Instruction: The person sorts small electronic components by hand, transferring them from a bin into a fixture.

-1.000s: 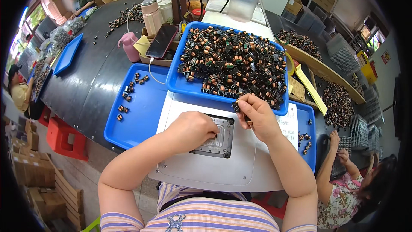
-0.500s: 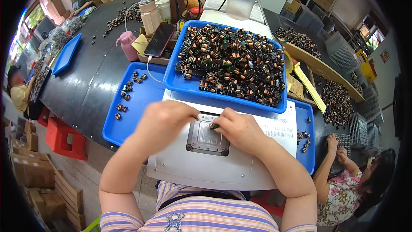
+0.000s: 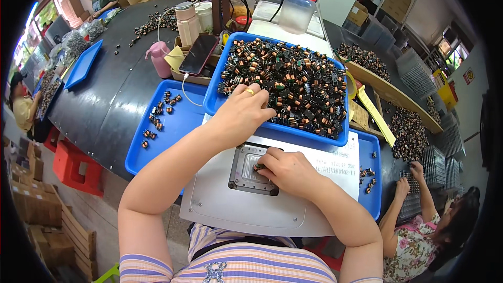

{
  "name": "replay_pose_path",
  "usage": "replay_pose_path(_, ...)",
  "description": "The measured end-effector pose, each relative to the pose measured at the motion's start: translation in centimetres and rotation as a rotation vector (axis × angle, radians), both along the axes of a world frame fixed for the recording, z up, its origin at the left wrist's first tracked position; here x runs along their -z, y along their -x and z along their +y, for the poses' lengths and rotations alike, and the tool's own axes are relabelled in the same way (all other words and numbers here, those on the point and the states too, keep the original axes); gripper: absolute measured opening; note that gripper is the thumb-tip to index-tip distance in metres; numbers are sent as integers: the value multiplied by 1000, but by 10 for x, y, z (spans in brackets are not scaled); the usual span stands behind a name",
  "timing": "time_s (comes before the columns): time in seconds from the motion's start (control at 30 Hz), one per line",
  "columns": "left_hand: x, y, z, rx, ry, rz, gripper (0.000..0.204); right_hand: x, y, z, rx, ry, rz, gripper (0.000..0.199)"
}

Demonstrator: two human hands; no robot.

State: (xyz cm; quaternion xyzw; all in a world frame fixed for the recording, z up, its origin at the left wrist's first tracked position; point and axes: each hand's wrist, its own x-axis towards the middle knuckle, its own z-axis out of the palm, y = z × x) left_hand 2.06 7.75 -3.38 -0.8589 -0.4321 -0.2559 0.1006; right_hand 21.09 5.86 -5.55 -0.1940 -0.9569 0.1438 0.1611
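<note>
My right hand [image 3: 290, 172] pinches a small copper-wound coil [image 3: 259, 166] with dark and green parts between thumb and fingers. The coil is over the clear, squarish window of a metal fixture [image 3: 238, 181], which is set into a silver panel [image 3: 220, 204]. My left hand [image 3: 243, 112], with a ring on one finger, reaches over the near edge of a blue tray [image 3: 293, 131]. Its fingers are bent down at the heap of copper coils [image 3: 293, 84] in that tray. The left fingertips are partly hidden, so anything between them does not show.
Lower blue trays with a few coils stand left [image 3: 137, 152] and right [image 3: 373, 204]. Behind are a phone [image 3: 199, 55], a pink bottle [image 3: 158, 58] and a lidded jar [image 3: 297, 13]. A yellow strip [image 3: 376, 115] leans at right. A co-worker [image 3: 419, 236] sits nearby.
My left hand has moved up and right, from beside the fixture to the near edge of the heaped tray. My right hand has shifted slightly down, still pinching the coil.
</note>
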Motion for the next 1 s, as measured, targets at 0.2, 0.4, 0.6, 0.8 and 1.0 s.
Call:
replay_pose_path(0.2, -4, 2, 21, 74, 107, -9, 5, 4, 2, 1, -2, -65, -30, 16)
replay_pose_path(0.4, -2, 1, 0, 75, 537, -788, 14, 5, 2, -9, 15, -96, -39, 15)
replay_pose_path(0.6, -7, 2, -37, 73, 941, -1544, 18, -3, -7, 8, 60, 161, 202, 12)
replay_pose_path(0.8, -1, 0, -55, -59, 1117, -1173, 17, -44, -40, 67, 261, 1293, 818, 9)
replay_pose_path(1.0, 1, -11, -60, -121, 1024, -930, 17, -38, -47, 79, 559, 129, 157, 13)
